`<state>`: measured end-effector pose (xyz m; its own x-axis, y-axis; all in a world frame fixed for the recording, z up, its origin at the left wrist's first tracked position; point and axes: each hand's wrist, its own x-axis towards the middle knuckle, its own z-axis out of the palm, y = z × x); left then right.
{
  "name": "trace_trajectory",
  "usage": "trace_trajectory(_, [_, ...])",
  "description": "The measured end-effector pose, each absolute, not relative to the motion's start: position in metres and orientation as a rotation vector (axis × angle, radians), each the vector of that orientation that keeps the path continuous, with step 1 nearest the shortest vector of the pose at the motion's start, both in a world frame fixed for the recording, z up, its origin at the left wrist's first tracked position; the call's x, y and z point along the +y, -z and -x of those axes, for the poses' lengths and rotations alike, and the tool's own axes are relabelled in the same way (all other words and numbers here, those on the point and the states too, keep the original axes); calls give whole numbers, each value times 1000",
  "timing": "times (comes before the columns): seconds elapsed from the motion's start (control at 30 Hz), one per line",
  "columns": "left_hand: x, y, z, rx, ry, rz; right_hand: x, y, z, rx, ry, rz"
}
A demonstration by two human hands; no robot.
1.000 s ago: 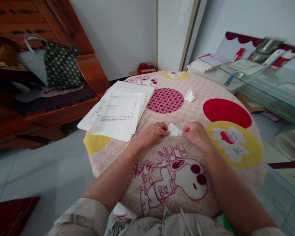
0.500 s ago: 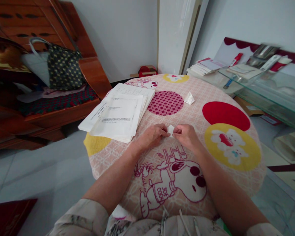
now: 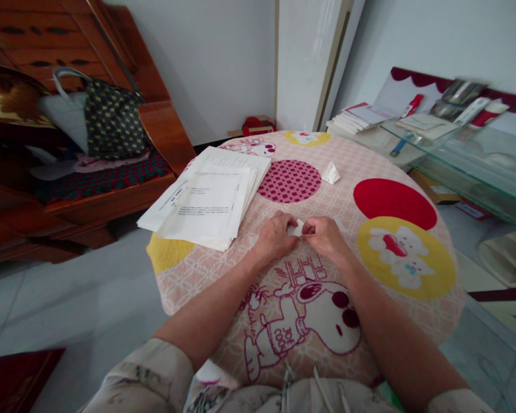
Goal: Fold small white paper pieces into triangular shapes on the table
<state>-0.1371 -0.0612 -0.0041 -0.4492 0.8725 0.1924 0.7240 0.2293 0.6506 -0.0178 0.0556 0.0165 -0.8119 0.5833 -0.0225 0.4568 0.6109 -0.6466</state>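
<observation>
Between my two hands is a small folded piece of white paper [image 3: 298, 228], low over the patterned tablecloth [image 3: 335, 221]. My left hand [image 3: 277, 234] has its fingers curled round the paper's left side. On the right side, the fingertips of my right hand [image 3: 324, 234] pinch its edge. A small folded white paper shape [image 3: 331, 173] lies farther back, beyond my right hand. Left of my hands rests a stack of printed sheets [image 3: 206, 201], its edges uneven.
At the right, a glass shelf [image 3: 468, 166] holds metal containers, booklets and a red-capped item beside the table. A wooden bench [image 3: 163, 129] with a dark patterned bag [image 3: 112, 117] stands at the left. A red-and-brown box [image 3: 258, 125] is behind the table.
My left hand has shifted its grip, with its fingers now bent more over the paper and its wrist slightly to the right. The paper shows less between the hands. My right hand has barely moved.
</observation>
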Motion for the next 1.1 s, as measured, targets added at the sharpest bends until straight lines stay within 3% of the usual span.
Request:
trace_trajectory(0.43, [-78, 20, 170, 2073, -1121, -1502, 55, -9, 14, -2583, -1011, 932])
trace_trajectory(0.67, [-73, 26, 189, 1858, -1403, -1237, 54, -7, 10, -2566, -727, 724])
trace_trajectory(0.8, [-64, 18, 188, 1903, -1452, -1135, 54, -6, 12, -2513, -1012, 736])
trace_trajectory(1.0, [-52, -4, 191, 1757, -1710, -902, 67, -15, 17, -1815, -1857, 781])
trace_trajectory(1.1, [-42, -14, 189, 1604, -1883, -753, 80, -30, 28, -1574, -1976, 779])
